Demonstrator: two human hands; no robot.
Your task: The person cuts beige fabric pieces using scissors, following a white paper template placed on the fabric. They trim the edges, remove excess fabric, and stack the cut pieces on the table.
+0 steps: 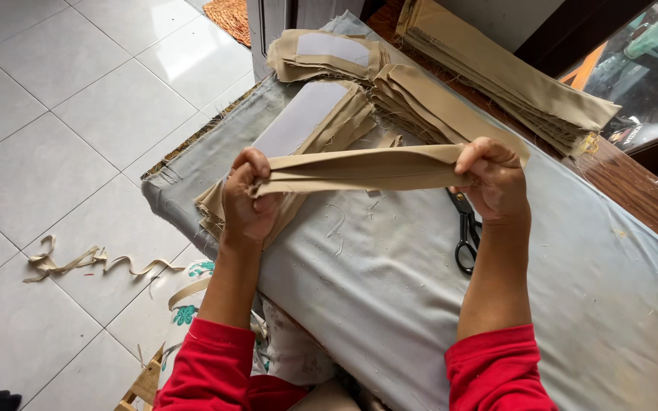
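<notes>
Folded fabric strip (pixel 359 169) tan, plain. Stacked cut pieces (pixel 321 114) tan with pale grey panels on top; long stack (pixel 512 84) at table's far edge tan too. Table cover (pixel 420 289) grey-blue, faintly stained. Scissors (pixel 466 228) black. Sleeves (pixel 496 373) red. Floor tiles (pixel 47 129) white, glossy; scrap strip (pixel 93 262) beige.

I see a table (pixel 390 289) under a grey cover (pixel 588 304); on it lie stacks of tan fabric pieces (pixel 321 114), black scissors (pixel 466 228) and loose threads (pixel 338 221).
</notes>
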